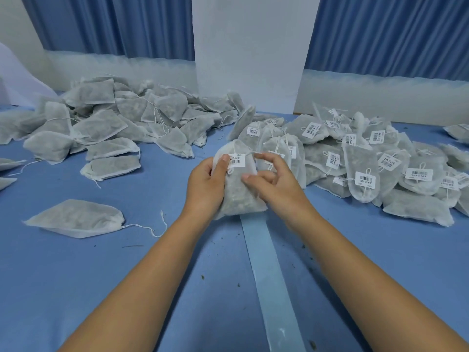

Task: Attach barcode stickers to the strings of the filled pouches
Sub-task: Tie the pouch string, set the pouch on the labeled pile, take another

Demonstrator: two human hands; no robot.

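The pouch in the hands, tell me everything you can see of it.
The pouch is a thin, see-through white fabric bag stuffed with greyish bits, its bottom on the blue table. A white barcode sticker sits near its gathered top. The left hand grips its side; the right hand touches its front.

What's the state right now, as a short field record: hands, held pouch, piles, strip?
left hand: grips the held pouch from its left side
right hand: fingers curved at the pouch, thumb touching it; pinch on the string unclear
barcode sticker: on the held pouch, near its top
unlabelled pile: far left
labelled pile: right
pale strip: flat on the blue cloth, running out from under the held pouch
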